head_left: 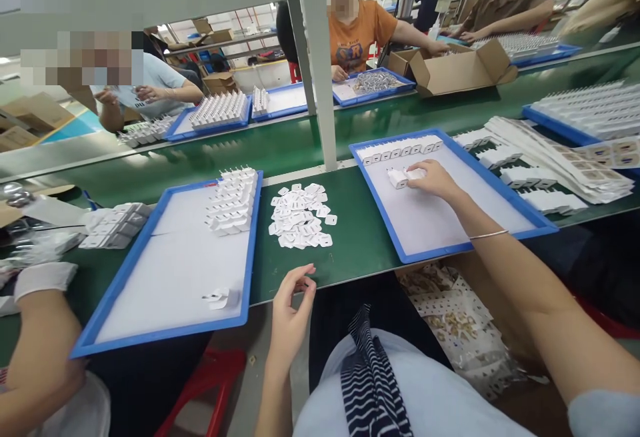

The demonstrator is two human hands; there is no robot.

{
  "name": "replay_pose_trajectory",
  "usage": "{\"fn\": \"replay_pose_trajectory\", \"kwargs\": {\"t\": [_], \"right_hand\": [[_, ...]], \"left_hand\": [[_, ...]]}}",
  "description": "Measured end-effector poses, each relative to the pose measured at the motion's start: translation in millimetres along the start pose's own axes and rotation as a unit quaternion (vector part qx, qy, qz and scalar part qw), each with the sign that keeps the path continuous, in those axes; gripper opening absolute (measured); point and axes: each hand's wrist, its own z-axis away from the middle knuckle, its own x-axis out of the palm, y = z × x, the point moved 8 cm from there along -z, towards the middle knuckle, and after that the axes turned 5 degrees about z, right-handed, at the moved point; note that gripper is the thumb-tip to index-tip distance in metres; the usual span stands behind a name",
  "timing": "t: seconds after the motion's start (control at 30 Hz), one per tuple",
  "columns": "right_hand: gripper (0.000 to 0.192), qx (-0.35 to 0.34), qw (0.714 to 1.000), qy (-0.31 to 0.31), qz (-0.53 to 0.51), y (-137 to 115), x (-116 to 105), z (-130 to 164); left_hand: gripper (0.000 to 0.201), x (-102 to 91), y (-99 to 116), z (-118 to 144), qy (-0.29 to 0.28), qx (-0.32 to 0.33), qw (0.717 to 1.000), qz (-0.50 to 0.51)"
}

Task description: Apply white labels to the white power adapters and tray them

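My right hand (436, 181) reaches over the blue-rimmed tray (480, 214) on the right, its fingers closed on a white charger plug (415, 174). Directly beside that one stands another white charger plug (398, 178), pins up. Along the tray's far edge runs a row of similar plugs (400, 150). My left hand (293, 307) hovers at the bench's front edge, fingers loosely curled, with a gap to the thumb and nothing visible between them. Nearest to it lies a heap of small white cover plates (299, 217) on the green bench.
A second blue-rimmed tray (170, 270) on the left holds rows of plugs (234, 200). A neighbour's gloved arm (45, 310) is beside it. A metal post (320, 64) rises behind the plates. More plugs (540, 177) and stacked sheets (565, 164) lie right. Co-workers sit opposite.
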Motion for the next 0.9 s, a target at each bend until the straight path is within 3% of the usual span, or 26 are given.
{"fn": "replay_pose_trajectory", "kwargs": {"t": [0.13,0.23,0.37,0.43,0.5,0.57,0.7,0.83,0.9], "right_hand": [[0.044,0.025,0.999,0.04,-0.004,13.1,-25.7,16.0],[0.037,-0.007,0.999,0.017,-0.045,-3.0,-36.3,47.8],[0.037,-0.178,0.963,-0.138,-0.148,-85.4,-11.5,123.8],[0.044,-0.226,0.921,-0.258,-0.185,-126.2,12.1,164.5],[0.054,-0.247,0.872,-0.35,-0.238,-157.4,29.8,194.3],[0.057,-0.23,0.843,-0.397,-0.281,-174.3,42.9,207.0],[0.051,-0.152,0.832,-0.434,-0.31,-184.1,69.2,209.8],[0.046,-0.165,0.782,-0.507,-0.322,-206.9,91.8,211.6],[0.029,-0.222,0.787,-0.506,-0.274,-224.2,102.1,200.5]], "left_hand": [[0.025,15.0,13.0,-4.3,-0.021,0.05,0.997,-0.051],[0.041,44.7,36.8,-8.3,-0.057,0.167,0.972,-0.156],[0.066,93.8,79.6,-5.7,-0.067,0.372,0.867,-0.326],[0.072,110.9,91.5,-6.8,-0.076,0.417,0.819,-0.386],[0.076,117.4,93.3,-12.0,-0.101,0.414,0.805,-0.413],[0.079,114.1,84.6,-18.6,-0.137,0.378,0.817,-0.413],[0.084,87.8,47.1,-25.7,-0.173,0.267,0.872,-0.372],[0.066,48.7,19.7,-21.5,-0.136,0.19,0.939,-0.253],[0.046,24.1,12.1,-20.2,-0.079,0.143,0.976,-0.145]]}}
